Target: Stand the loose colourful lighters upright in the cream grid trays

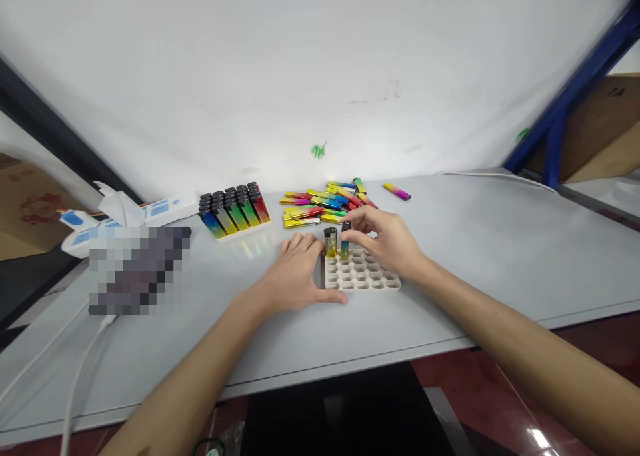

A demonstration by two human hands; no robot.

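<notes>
My right hand is closed in a pinch on a blue-green lighter with a black top. That lighter stands upright at the back of a pale honeycomb tray, its base over or in a cell; I cannot tell how deep. Just left of it, a yellowish lighter with a black top stands in the tray's back left corner. My left hand lies against the tray's left side, fingers apart and thumb stretched along its front edge. Most cells in view hold nothing.
Behind the tray lies a pile of loose colourful lighters. A single lighter rests farther right. To the left stands a filled lighter tray. Power strips, a pixelated dark object and a white cable occupy the left side.
</notes>
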